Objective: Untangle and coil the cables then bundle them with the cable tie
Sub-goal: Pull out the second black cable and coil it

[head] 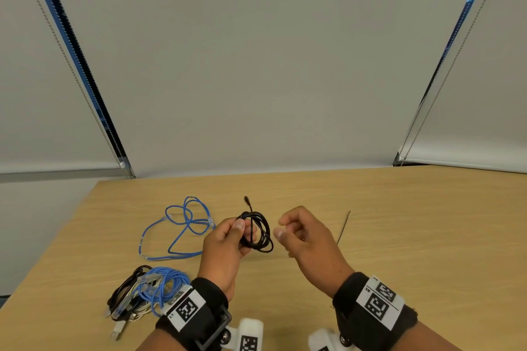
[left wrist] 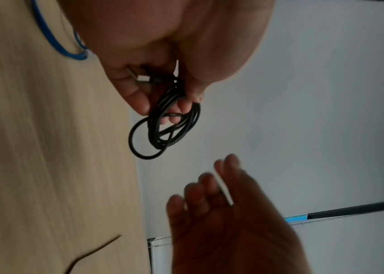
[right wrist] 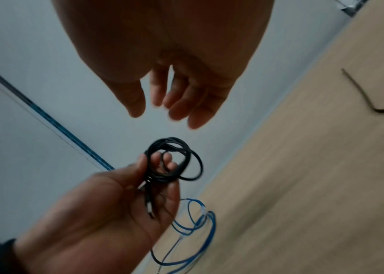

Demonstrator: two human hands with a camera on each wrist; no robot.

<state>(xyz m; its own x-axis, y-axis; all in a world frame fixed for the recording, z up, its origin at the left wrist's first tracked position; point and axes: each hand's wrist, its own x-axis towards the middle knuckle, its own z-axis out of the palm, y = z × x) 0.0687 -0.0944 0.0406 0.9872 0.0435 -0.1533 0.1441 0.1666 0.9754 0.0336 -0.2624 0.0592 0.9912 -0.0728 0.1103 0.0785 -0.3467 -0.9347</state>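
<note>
My left hand [head: 242,229] grips a small coil of black cable [head: 263,232] above the table, thumb on top and fingers through the loops. One plug end sticks up behind the coil. The left wrist view shows the coil [left wrist: 153,129] hanging from the fingertips with a plug against the palm. My right hand [head: 281,226] hovers just right of the coil, fingers loosely curled and empty; the right wrist view shows the right hand [right wrist: 160,109] apart from the cable [right wrist: 195,159]. A thin black cable tie [head: 343,228] lies on the table to the right.
A loose blue network cable [head: 185,225] sprawls on the wooden table [head: 399,236] left of my hands. At the front left lies a pile of blue, white and dark cables [head: 148,291]. Window blinds stand behind the table's far edge.
</note>
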